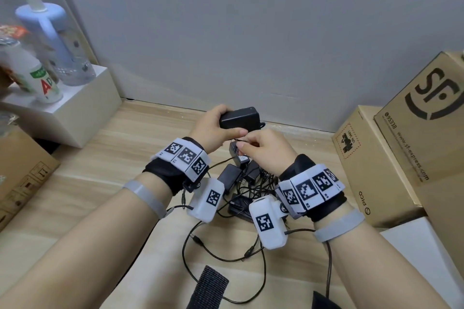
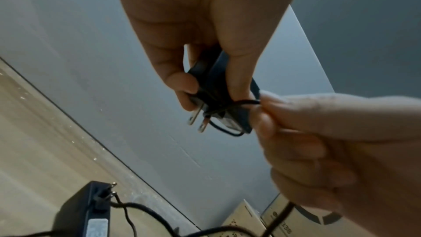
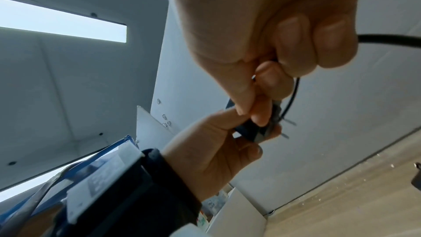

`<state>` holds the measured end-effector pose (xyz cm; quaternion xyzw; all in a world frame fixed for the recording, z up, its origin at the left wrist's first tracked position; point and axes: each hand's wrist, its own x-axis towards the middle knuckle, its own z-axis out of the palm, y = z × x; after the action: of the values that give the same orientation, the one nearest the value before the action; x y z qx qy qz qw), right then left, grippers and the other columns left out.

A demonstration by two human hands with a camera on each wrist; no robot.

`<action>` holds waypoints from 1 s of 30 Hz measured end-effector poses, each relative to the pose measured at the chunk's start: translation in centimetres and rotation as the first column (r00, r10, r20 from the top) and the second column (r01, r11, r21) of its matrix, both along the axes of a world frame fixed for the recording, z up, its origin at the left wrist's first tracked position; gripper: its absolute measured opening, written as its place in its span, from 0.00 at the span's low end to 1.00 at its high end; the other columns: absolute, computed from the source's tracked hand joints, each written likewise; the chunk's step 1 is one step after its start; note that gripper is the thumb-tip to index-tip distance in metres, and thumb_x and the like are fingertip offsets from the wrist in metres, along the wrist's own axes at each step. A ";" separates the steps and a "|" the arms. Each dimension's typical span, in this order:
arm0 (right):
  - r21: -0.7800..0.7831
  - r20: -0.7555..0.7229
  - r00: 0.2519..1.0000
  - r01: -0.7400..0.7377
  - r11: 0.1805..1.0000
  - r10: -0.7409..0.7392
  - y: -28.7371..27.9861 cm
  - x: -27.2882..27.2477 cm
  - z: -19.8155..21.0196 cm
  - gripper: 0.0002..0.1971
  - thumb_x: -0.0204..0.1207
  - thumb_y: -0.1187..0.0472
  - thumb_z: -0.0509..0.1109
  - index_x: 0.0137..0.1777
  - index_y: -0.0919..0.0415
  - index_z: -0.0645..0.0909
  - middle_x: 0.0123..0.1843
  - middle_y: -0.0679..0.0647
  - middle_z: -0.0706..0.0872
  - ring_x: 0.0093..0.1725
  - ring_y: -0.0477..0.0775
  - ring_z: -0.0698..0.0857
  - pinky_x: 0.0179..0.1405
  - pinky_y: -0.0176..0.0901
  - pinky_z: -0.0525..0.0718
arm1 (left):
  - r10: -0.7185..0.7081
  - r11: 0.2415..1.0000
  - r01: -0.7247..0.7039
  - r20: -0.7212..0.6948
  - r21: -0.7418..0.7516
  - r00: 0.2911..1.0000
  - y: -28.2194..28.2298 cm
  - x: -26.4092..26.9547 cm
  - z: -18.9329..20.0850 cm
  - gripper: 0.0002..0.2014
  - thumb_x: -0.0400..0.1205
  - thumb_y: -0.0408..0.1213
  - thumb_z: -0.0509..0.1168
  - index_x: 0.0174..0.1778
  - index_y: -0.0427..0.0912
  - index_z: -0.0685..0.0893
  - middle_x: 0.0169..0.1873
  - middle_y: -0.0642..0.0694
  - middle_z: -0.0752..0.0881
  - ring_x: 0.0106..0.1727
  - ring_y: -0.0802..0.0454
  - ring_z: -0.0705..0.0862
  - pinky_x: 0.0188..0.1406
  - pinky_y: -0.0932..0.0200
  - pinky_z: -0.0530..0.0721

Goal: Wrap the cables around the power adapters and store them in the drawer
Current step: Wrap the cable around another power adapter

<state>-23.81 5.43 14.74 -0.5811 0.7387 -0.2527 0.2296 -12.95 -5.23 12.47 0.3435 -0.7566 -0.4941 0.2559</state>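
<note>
Black power adapter is being held up off the floor, above the pile, long axis running left-right across the head view, flat face up. In the left wrist view its two plug prongs are sticking out of the end away from the palm, pointing down toward the wood floor.

Left hand is gripping the adapter body — fingers curled over its far side, thumb along the near edge.

Right hand is sitting just beside the left, on its thumb side, and pinching the thin black cable between thumb and forefinger; other fingers are curled in. A short loop of cable is running from the pinch round the prong end of the adapter.

Below both hands, near the wrists — a pile of more black adapters with tangled leads, lying on the floor.

Cardboard boxes are standing well off to the right hand's outer side; bottles on a white block are well off past the left.
</note>
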 end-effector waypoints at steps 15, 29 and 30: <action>-0.365 0.323 0.946 0.158 0.918 -0.035 -0.6 -2.8 1.7 0.14 0.70 0.66 0.74 0.30 0.45 0.83 0.29 0.39 0.85 0.35 0.37 0.82 0.45 0.37 0.79 | -0.478 0.843 0.476 -0.058 0.251 0.876 -1.1 2.0 4.1 0.22 0.58 0.31 0.81 0.43 0.42 0.80 0.30 0.52 0.86 0.29 0.58 0.83 0.28 0.67 0.80; -0.076 0.206 0.977 -0.036 0.996 0.051 -0.1 -1.9 -4.0 0.10 0.82 0.65 0.55 0.44 0.56 0.77 0.30 0.45 0.78 0.33 0.44 0.77 0.38 0.32 0.74 | -0.013 0.794 0.301 -0.480 0.528 0.877 0.2 0.4 3.7 0.16 0.70 0.39 0.66 0.52 0.38 0.78 0.34 0.47 0.88 0.32 0.54 0.88 0.20 0.70 0.75; -0.074 0.225 0.973 -0.036 0.997 0.051 -0.1 -2.0 -4.3 0.11 0.83 0.65 0.55 0.44 0.56 0.77 0.30 0.46 0.79 0.33 0.44 0.78 0.41 0.35 0.76 | -0.008 0.783 0.301 -0.475 0.544 0.880 0.2 0.5 3.7 0.18 0.71 0.41 0.66 0.54 0.37 0.78 0.35 0.46 0.89 0.33 0.53 0.88 0.20 0.70 0.75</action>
<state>-25.78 5.37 10.46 -0.5723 0.6856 -0.3378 0.2973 -12.43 -5.00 16.21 0.2186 -0.5060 -0.7937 0.2573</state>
